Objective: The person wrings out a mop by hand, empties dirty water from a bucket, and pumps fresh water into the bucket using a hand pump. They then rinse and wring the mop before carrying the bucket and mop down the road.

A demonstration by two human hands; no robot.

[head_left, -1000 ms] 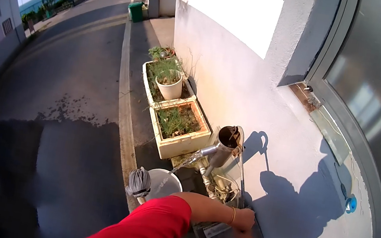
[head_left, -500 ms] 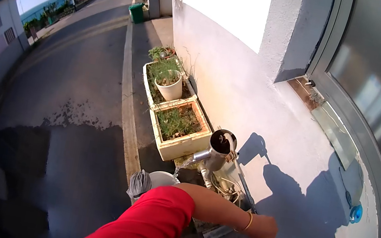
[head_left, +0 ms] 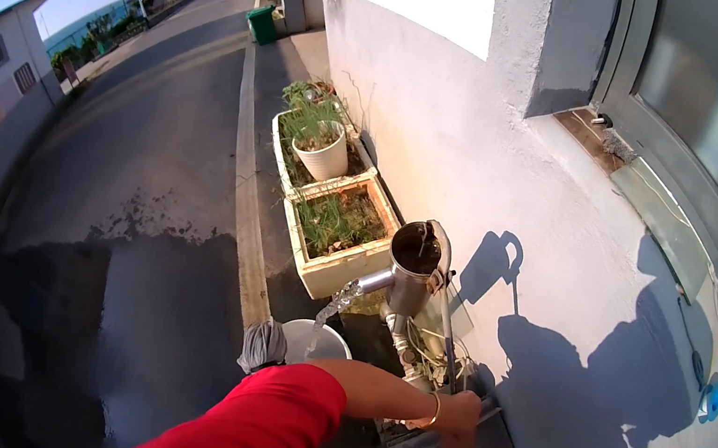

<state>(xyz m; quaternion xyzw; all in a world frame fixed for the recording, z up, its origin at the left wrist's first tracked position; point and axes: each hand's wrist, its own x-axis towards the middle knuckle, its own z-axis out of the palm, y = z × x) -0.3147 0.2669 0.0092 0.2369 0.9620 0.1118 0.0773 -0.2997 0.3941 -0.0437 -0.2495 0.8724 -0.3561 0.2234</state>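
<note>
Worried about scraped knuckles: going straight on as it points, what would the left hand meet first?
Beyond the pump handle it appears to grip, the left hand would probably meet the shadowed wall first, though depth is unclear.

Got one pump (head_left: 409, 291) with one spout (head_left: 375, 282) and one handle (head_left: 452, 339). Left of the pump: one bucket (head_left: 332, 341), then one grey mop head (head_left: 265, 343). Behind the pump it's two planter boxes (head_left: 323, 279), one white pot (head_left: 322, 164) in the farther one, and way back, one green bin (head_left: 262, 25). Near side of the pump: two hands (head_left: 464, 414) plus two bracelets (head_left: 436, 412), so one apiece.
</note>
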